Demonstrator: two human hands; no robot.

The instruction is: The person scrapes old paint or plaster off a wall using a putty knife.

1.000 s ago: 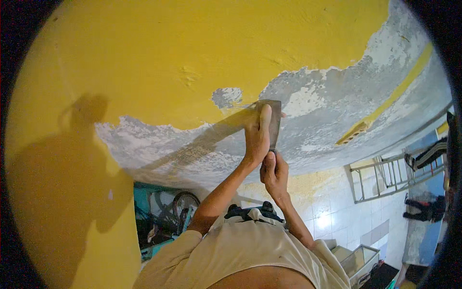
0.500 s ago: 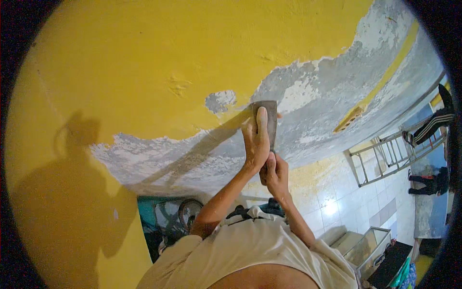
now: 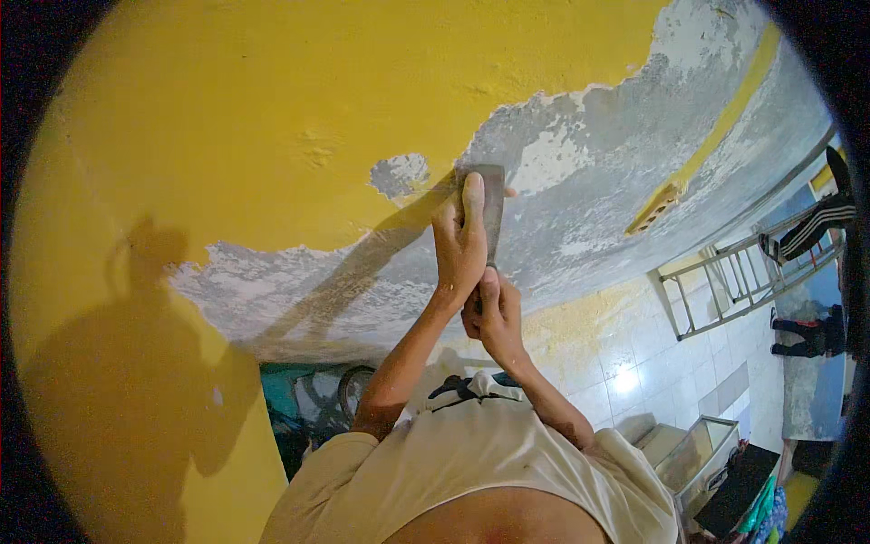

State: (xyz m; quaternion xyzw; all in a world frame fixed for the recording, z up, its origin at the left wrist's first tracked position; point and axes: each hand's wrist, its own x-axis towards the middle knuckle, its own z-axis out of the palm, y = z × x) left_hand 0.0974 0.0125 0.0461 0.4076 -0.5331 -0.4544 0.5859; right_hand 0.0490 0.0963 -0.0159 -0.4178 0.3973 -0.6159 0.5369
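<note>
A broad grey metal scraper (image 3: pixel 492 201) lies against the wall, its wide end beside the ragged border of the yellow paint (image 3: pixel 272 118). My left hand (image 3: pixel 460 243) is closed around the blade, thumb stretched along its face and a fingertip showing past the far side. Lower down, my right hand (image 3: pixel 498 317) wraps the handle, which is mostly hidden by the fingers. Around the blade the wall is bare grey and white plaster (image 3: pixel 580 195). A small bare patch (image 3: pixel 399 175) sits to the left within the yellow.
At right stands a metal ladder (image 3: pixel 725 286) with a person's leg (image 3: pixel 816 227) on it; another person's legs (image 3: pixel 802 335) are beyond. Lower right holds a glass-sided case (image 3: pixel 698 453) and a black box (image 3: pixel 739 490). A bicycle wheel (image 3: pixel 353 390) shows below the wall.
Both hands and the scraper have shifted slightly up the wall. The whole view has also moved a little, so the wall sits higher and further left in the picture.
</note>
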